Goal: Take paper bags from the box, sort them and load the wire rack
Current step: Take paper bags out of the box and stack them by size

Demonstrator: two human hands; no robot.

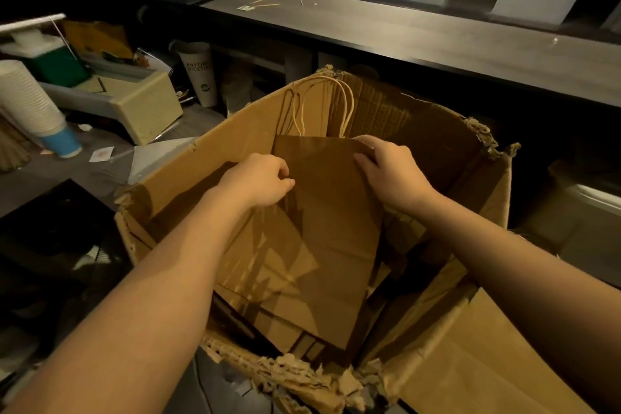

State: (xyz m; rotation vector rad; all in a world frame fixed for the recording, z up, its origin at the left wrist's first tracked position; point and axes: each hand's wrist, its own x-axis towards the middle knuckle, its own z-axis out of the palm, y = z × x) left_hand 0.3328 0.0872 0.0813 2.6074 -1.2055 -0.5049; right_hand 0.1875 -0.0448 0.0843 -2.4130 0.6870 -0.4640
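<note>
- Paper bag [322,212], brown and flat, stands upright in a torn cardboard box [215,151] at frame centre, with its twine handles [346,104] rising toward 12 o'clock against the box's far wall.
- More flat brown bags [268,265] lie slanted beneath and behind it, down toward 6 o'clock.
- A person's left hand [258,181] meets the bag's 9 o'clock edge, fingers curled and bunched together, pinching that edge.
- The right hand [389,171] grips the top corner at 1 o'clock, fingers curled over the upper rim and thumb on the front face.
- A long dark wood-grain counter [403,30] runs from 11 o'clock to 3 o'clock behind the box, with a few thin sticks [265,3] scattered on it; a pale wall stands beyond.
- At 9 o'clock a lower grey worktop [40,175] carries a leaning stack of white cups [30,104] ending in a blue one, a green container [53,64] and a cream-coloured case [144,101].
- A tall white paper cup [198,74] at 10 o'clock bears dark lettering that appears to read "ANYTIME NICETIME" above a small green round logo.
- The room is dim.
</note>
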